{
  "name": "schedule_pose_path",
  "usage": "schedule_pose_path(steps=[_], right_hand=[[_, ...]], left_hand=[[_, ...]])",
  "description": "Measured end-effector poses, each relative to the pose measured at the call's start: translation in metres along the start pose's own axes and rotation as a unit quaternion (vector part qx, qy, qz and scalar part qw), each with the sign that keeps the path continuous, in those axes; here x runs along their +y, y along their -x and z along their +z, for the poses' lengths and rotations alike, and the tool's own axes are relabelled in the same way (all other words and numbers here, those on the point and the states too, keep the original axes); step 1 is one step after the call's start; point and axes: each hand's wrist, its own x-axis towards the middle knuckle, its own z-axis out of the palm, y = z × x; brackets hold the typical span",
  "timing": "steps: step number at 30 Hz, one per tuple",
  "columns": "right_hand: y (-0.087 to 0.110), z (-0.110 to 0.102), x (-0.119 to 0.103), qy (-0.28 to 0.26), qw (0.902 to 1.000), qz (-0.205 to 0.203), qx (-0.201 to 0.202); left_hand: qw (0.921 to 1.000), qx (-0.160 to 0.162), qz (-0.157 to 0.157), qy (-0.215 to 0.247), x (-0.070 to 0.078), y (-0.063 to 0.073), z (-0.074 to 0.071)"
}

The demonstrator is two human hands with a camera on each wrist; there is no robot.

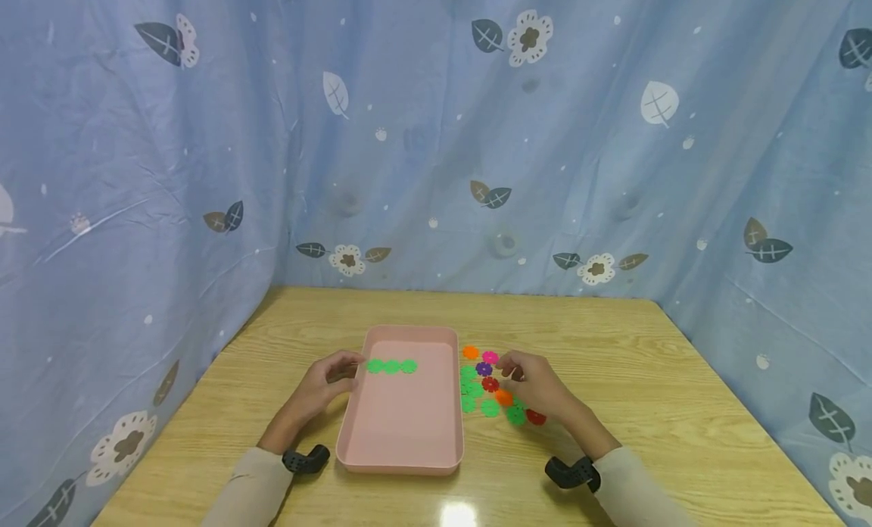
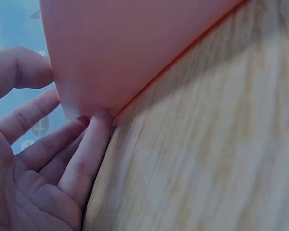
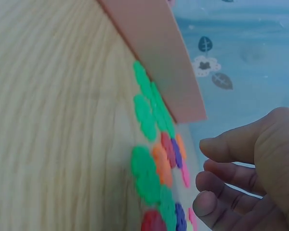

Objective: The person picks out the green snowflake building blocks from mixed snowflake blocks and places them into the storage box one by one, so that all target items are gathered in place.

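Fingers parted, your left hand [image 1: 322,383] is touching the tray [image 1: 402,436], right hand [image 1: 541,385] hovering; three green flowers [image 1: 391,366] lying inside, loose flowers [image 1: 490,408] remaining outside.

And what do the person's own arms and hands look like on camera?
Both the left hand and right hand are bare, without gloves. The left sleeve and right sleeve are plain and pale cream. Each wrist wears a black, rounded device: left device, right device. No cables show.
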Motion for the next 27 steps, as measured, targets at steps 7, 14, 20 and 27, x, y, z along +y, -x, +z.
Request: schedule_pose_path(steps=[7,14,20,27], right_hand=[[0.014,-0.011,0.008,0.031,0.9992,-0.011,-0.022],[0.019,-0.016,0.016,0.035,0.9984,0.021,-0.039],[0.020,-0.017,0.021,0.051,0.9969,0.002,-0.059],[0.019,-0.016,0.020,0.088,0.9932,-0.029,-0.070]], left_hand=[[1.0000,-0.002,0.004,0.003,0.001,0.000,0.001],[1.0000,0.002,0.003,0.000,0.000,-0.001,0.001],[1.0000,0.000,0.002,0.002,-0.001,0.000,0.001],[1.0000,0.002,0.001,0.000,0.001,0.000,0.000]])
